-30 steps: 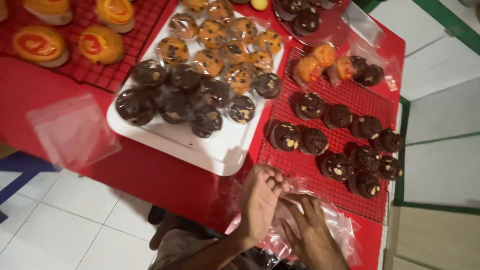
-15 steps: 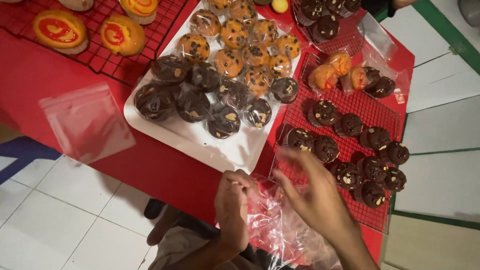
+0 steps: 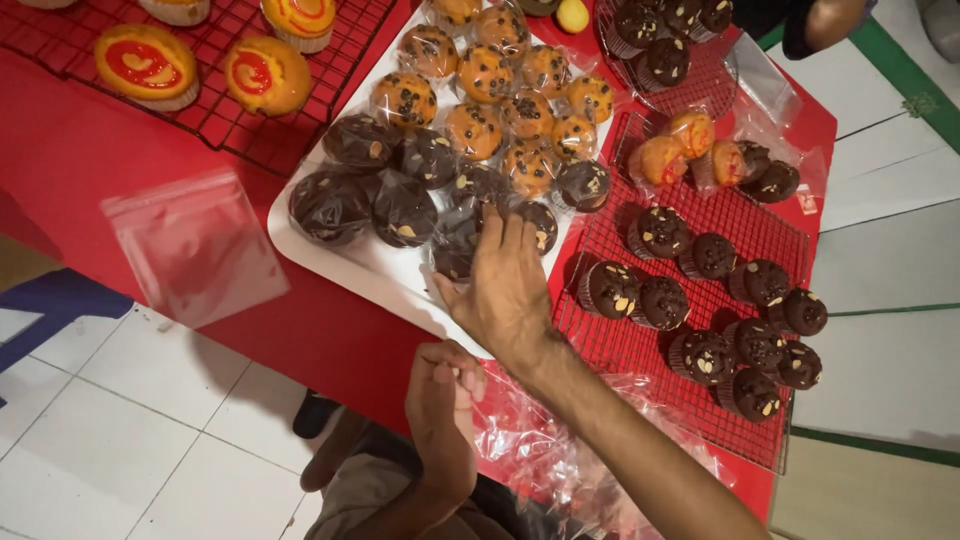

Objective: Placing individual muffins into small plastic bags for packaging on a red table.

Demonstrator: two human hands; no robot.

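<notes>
Two hands are at work over the red table (image 3: 80, 150). Her or his right hand (image 3: 505, 290) stretches out flat, fingers spread and open, fingertips touching a wrapped chocolate muffin (image 3: 455, 245) at the near edge of the white tray (image 3: 370, 270). Nearer in, the left hand (image 3: 445, 410) is curled shut, pinching the crinkled clear plastic bags (image 3: 545, 450) at the table's near edge. Right of the tray, bare chocolate muffins (image 3: 735, 300) sit on a red wire rack (image 3: 640, 360). Far left, an empty clear bag (image 3: 195, 245) lies flat.
</notes>
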